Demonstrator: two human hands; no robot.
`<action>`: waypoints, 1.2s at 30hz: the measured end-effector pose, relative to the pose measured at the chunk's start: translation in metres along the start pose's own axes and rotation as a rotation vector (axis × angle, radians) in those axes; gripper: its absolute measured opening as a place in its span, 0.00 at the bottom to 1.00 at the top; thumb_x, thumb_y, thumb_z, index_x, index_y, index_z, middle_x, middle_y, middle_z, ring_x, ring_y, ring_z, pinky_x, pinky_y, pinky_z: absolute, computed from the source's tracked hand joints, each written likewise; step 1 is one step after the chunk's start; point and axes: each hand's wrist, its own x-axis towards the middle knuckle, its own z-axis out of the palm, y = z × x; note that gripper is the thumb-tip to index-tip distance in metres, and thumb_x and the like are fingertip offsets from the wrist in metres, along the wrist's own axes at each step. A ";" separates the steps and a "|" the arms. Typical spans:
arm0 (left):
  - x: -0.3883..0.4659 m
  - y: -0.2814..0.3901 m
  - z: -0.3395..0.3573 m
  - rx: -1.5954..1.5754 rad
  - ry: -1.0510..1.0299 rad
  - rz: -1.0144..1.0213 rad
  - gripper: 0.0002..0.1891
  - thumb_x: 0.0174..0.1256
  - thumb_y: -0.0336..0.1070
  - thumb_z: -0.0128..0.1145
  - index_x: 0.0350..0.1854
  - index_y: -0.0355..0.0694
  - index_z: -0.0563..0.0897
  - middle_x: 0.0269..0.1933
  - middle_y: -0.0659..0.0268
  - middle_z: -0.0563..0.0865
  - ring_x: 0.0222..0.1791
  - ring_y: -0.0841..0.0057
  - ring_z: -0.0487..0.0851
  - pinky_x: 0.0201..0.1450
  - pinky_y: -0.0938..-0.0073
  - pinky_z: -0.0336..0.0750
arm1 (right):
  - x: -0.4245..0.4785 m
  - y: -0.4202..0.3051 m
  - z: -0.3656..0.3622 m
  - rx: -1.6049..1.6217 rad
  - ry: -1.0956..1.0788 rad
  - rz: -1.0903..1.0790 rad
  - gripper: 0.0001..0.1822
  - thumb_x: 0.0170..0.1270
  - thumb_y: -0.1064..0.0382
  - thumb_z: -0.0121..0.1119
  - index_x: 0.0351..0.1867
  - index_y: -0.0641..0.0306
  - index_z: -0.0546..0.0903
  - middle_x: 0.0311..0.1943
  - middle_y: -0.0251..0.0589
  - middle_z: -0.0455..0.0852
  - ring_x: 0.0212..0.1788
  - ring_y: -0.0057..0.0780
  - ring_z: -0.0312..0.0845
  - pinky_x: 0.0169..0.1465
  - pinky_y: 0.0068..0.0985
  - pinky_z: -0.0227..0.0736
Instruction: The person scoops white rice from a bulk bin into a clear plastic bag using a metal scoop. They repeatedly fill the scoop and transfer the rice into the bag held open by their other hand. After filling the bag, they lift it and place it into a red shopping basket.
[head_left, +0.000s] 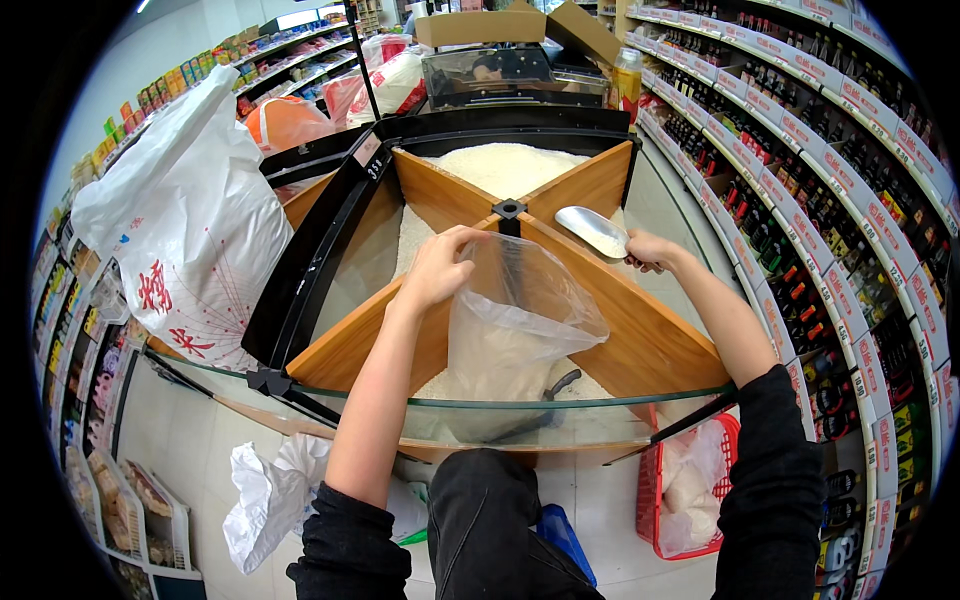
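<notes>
My left hand (441, 266) grips the rim of a clear plastic bag (517, 322), whose mouth gapes towards the right. Pale grain, apparently rice, fills the lower part of the bag, which rests in the near compartment of a divided bin. In my right hand (651, 250) is the handle of a metal scoop (592, 231) with some white grain in it. The scoop is above the right compartment, beyond the wooden divider (622, 311) and apart from the bag. A black handle (562, 382) pokes out beside the bag; its other end shows dimly through the glass front.
Loose white rice (502, 166) lies in the far compartment. A large white woven sack (195, 247) leans at the left. Below right, a red basket (649, 495) holds filled plastic bags. Bottle shelves (817, 172) line the right side. A glass edge (525, 403) runs before me.
</notes>
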 end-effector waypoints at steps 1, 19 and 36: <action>-0.011 -0.007 -0.010 0.031 0.007 -0.042 0.27 0.45 0.28 0.50 0.53 0.38 0.85 0.55 0.58 0.87 0.50 0.60 0.84 0.54 0.67 0.77 | -0.016 -0.033 0.014 -0.028 -0.027 -0.018 0.07 0.62 0.65 0.43 0.38 0.61 0.72 0.23 0.31 0.75 0.22 0.21 0.67 0.20 0.27 0.58; -0.005 -0.006 -0.003 0.000 0.012 -0.028 0.28 0.45 0.30 0.51 0.55 0.39 0.85 0.54 0.58 0.87 0.48 0.60 0.84 0.55 0.66 0.77 | -0.141 -0.138 0.031 -0.313 -0.049 -0.576 0.21 0.65 0.61 0.57 0.60 0.60 0.80 0.26 0.40 0.90 0.29 0.26 0.84 0.33 0.27 0.75; -0.005 -0.010 -0.003 0.019 0.028 0.011 0.27 0.46 0.30 0.51 0.54 0.39 0.85 0.54 0.58 0.87 0.47 0.60 0.84 0.54 0.66 0.77 | -0.119 -0.109 -0.006 -0.807 0.981 -1.069 0.18 0.58 0.70 0.58 0.51 0.56 0.78 0.32 0.39 0.90 0.36 0.33 0.87 0.44 0.32 0.74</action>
